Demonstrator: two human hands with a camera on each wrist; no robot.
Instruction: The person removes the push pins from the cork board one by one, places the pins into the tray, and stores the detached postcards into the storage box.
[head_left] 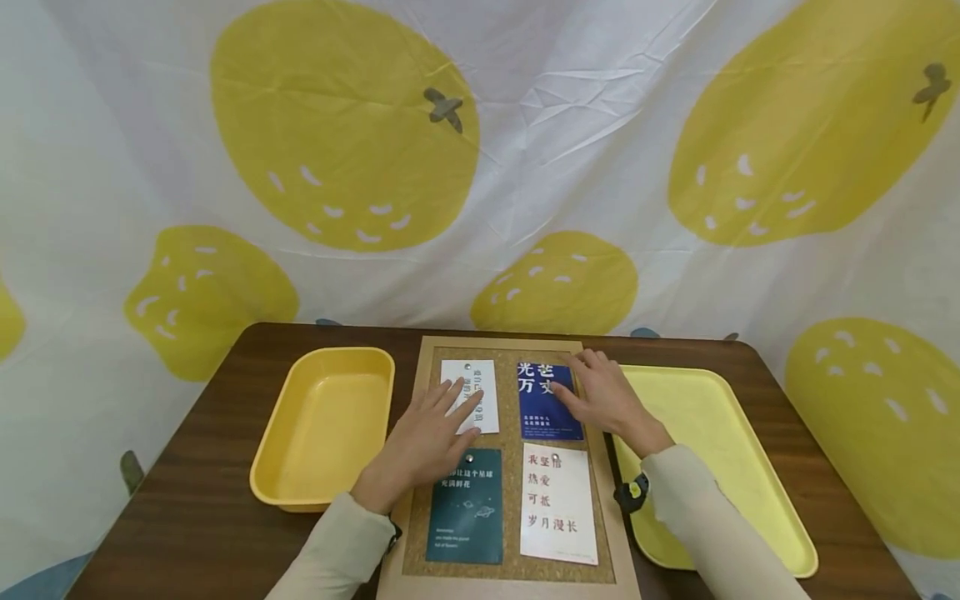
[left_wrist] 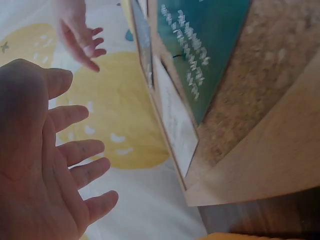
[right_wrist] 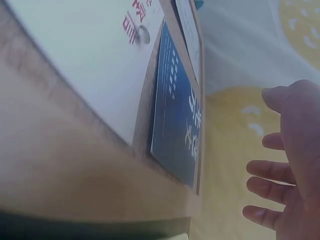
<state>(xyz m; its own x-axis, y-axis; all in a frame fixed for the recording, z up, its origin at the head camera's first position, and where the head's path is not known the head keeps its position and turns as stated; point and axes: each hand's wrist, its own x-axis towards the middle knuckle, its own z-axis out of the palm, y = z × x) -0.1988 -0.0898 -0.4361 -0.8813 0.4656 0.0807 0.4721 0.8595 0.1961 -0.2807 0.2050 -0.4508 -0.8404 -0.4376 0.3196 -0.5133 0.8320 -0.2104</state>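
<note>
A wood-framed cork board (head_left: 512, 500) lies on the table with cards on it. My left hand (head_left: 422, 433), fingers spread, is over its left side, partly covering a white card (head_left: 480, 417) and the top corner of a green card (head_left: 465, 525). At the upper right my right hand (head_left: 606, 396) is beside a blue card (head_left: 547, 417), its thumb overlapping that card. Below is a white card with red writing (head_left: 558, 517). Silver pins show on the two white cards and the green one. In the wrist views, both the left palm (left_wrist: 40, 160) and the right hand (right_wrist: 300, 155) hold nothing.
A deep yellow tub (head_left: 322, 433) stands left of the board. On the right lies a pale yellow tray (head_left: 712, 450), its left edge close to the board. The dark wooden table (head_left: 195, 467) ends at a lemon-print cloth (head_left: 375, 292) hanging behind.
</note>
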